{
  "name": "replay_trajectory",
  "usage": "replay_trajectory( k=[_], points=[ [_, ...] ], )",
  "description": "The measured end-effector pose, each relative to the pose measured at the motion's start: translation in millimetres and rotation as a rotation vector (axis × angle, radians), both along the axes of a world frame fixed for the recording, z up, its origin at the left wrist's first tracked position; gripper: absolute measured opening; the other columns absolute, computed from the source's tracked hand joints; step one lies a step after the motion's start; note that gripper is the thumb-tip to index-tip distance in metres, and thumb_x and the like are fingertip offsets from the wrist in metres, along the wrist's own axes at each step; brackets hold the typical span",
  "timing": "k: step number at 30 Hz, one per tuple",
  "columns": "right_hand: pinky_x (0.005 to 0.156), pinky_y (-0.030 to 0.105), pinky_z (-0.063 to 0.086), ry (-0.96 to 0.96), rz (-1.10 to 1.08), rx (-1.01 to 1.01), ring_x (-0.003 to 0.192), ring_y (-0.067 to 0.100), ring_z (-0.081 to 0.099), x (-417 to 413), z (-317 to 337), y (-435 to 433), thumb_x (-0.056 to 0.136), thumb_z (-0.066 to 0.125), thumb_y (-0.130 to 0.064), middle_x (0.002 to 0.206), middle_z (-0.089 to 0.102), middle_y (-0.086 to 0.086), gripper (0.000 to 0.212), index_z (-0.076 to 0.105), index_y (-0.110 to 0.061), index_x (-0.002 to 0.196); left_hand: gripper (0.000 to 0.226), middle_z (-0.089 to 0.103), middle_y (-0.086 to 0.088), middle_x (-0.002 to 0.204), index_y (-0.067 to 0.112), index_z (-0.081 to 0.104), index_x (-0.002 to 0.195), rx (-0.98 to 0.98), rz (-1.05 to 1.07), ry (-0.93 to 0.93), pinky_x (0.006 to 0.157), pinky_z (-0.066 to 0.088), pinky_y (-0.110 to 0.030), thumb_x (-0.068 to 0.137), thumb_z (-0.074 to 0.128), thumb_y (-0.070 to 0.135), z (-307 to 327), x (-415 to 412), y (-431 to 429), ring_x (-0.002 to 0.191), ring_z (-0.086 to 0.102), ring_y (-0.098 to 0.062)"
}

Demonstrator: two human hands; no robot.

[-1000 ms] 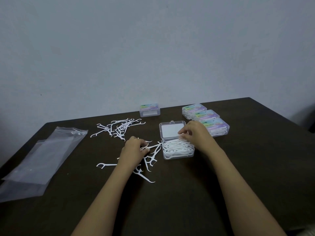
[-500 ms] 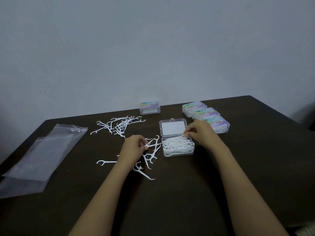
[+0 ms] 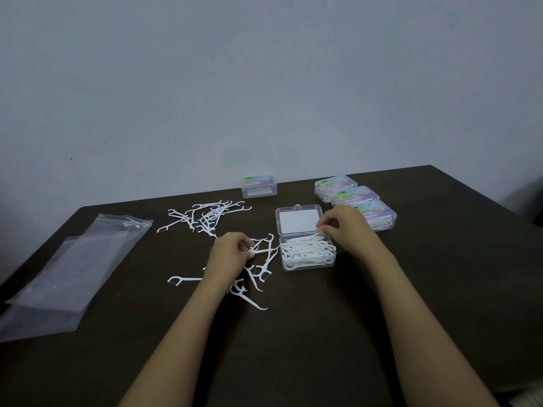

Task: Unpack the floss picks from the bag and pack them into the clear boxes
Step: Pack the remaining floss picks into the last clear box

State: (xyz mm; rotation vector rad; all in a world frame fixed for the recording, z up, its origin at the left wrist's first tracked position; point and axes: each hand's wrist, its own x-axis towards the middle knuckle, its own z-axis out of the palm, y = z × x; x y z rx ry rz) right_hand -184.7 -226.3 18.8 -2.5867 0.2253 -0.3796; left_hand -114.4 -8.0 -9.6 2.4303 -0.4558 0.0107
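Note:
An open clear box [image 3: 307, 254] full of white floss picks sits mid-table, its lid [image 3: 298, 220] folded back. My right hand [image 3: 343, 227] hovers over the box's far right corner with fingers curled, fingertips touching a pick at the rim. My left hand [image 3: 232, 255] pinches a floss pick [image 3: 258, 251] from the loose cluster [image 3: 261, 268] left of the box. More loose picks [image 3: 205, 217] lie in a pile farther back. Empty clear bags [image 3: 70, 271] lie flat at the left.
Three closed, filled boxes [image 3: 357, 201] sit in a row at the back right. One closed box [image 3: 259, 187] stands by the wall edge. A single pick [image 3: 183, 279] lies left of my left forearm. The dark table [image 3: 323, 333] meets a grey wall.
My right hand has drawn back slightly from the picks in the box toward its far right corner. My left hand stays on the loose cluster, still pinching a pick.

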Motion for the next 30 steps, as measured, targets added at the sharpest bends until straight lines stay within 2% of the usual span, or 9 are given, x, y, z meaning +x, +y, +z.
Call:
replay_trajectory(
  k=[3, 5, 7, 10, 16, 18, 21, 26, 30],
  points=[
    [0.085, 0.024, 0.040, -0.062, 0.051, -0.066, 0.090, 0.008, 0.047, -0.3, 1.6, 15.0, 0.088, 0.060, -0.020, 0.101, 0.062, 0.003, 0.016, 0.069, -0.015, 0.100, 0.013, 0.057, 0.001, 0.077, 0.009, 0.068, 0.094, -0.002, -0.003, -0.001, 0.072, 0.041, -0.022, 0.081, 0.068, 0.008, -0.3, 0.0, -0.1, 0.072, 0.052, -0.012],
    [0.094, 0.029, 0.034, -0.093, 0.149, -0.121, 0.102, 0.012, 0.044, -1.1, 1.3, 30.9, 0.089, 0.058, -0.027, 0.106, 0.060, 0.001, 0.019, 0.069, -0.018, 0.102, 0.014, 0.056, 0.001, 0.078, 0.010, 0.068, 0.095, 0.011, 0.004, 0.003, 0.070, 0.038, -0.021, 0.082, 0.067, 0.008, 0.2, -0.6, -0.1, 0.074, 0.052, -0.012],
    [0.098, 0.031, 0.025, -0.059, 0.262, -0.206, 0.114, 0.014, 0.040, -0.9, -0.4, 48.3, 0.091, 0.054, -0.032, 0.113, 0.057, -0.001, 0.023, 0.068, -0.021, 0.107, 0.015, 0.057, 0.002, 0.079, 0.011, 0.067, 0.097, 0.028, 0.010, 0.012, 0.070, 0.036, -0.021, 0.083, 0.066, 0.009, 0.1, -0.2, -0.1, 0.077, 0.052, -0.012],
    [0.102, 0.035, 0.018, 0.013, 0.360, -0.398, 0.122, 0.015, 0.034, 1.1, -6.4, 69.9, 0.094, 0.048, -0.030, 0.121, 0.054, -0.002, 0.027, 0.064, -0.024, 0.114, 0.017, 0.053, 0.005, 0.075, 0.010, 0.066, 0.100, 0.046, 0.012, 0.033, 0.070, 0.036, -0.020, 0.084, 0.064, 0.007, 1.1, -0.5, -0.4, 0.079, 0.053, -0.013],
    [0.110, 0.047, 0.008, 0.072, 0.364, -0.634, 0.124, 0.021, 0.032, 2.9, -15.5, 84.4, 0.095, 0.043, -0.017, 0.121, 0.054, 0.004, 0.030, 0.059, -0.019, 0.120, 0.017, 0.051, 0.007, 0.077, 0.011, 0.063, 0.103, 0.134, 0.010, 0.088, 0.080, 0.038, -0.022, 0.088, 0.058, 0.007, 1.1, 1.2, -1.3, 0.100, 0.057, -0.020],
    [0.111, 0.048, 0.006, 0.082, 0.355, -0.656, 0.125, 0.022, 0.031, 3.2, -15.3, 85.7, 0.094, 0.044, -0.014, 0.121, 0.054, 0.005, 0.030, 0.058, -0.019, 0.120, 0.016, 0.060, 0.000, 0.092, 0.014, 0.063, 0.102, 0.180, 0.023, 0.112, 0.087, 0.041, -0.025, 0.089, 0.056, 0.009, 1.0, 2.8, -2.4, 0.105, 0.056, -0.022],
    [0.111, 0.050, 0.007, 0.076, 0.354, -0.679, 0.124, 0.022, 0.033, 4.6, -14.0, 87.5, 0.094, 0.044, -0.012, 0.120, 0.055, 0.004, 0.026, 0.058, -0.019, 0.115, 0.015, 0.060, -0.008, 0.113, 0.017, 0.063, 0.102, 0.266, 0.038, 0.134, 0.098, 0.042, -0.034, 0.090, 0.054, 0.012, 1.0, 4.2, -1.8, 0.113, 0.052, -0.025],
    [0.110, 0.053, 0.009, 0.080, 0.400, -0.771, 0.122, 0.025, 0.033, 9.0, -8.8, 92.6, 0.094, 0.042, -0.013, 0.119, 0.049, 0.008, 0.024, 0.058, -0.017, 0.111, 0.018, 0.055, -0.013, 0.116, 0.009, 0.055, 0.109, 0.339, 0.029, 0.010, 0.094, 0.041, -0.037, 0.092, 0.049, 0.012, 1.3, 1.0, 1.5, 0.113, 0.049, -0.029],
    [0.110, 0.056, 0.011, 0.135, 0.454, -0.839, 0.125, 0.027, 0.029, 14.8, -1.4, 98.8, 0.094, 0.042, -0.015, 0.124, 0.043, 0.011, 0.025, 0.057, -0.013, 0.113, 0.016, 0.056, -0.015, 0.112, 0.007, 0.056, 0.104, 0.340, 0.033, -0.017, 0.090, 0.043, -0.039, 0.090, 0.051, 0.010, 3.2, 1.1, 5.6, 0.108, 0.052, -0.030]
  ],
)
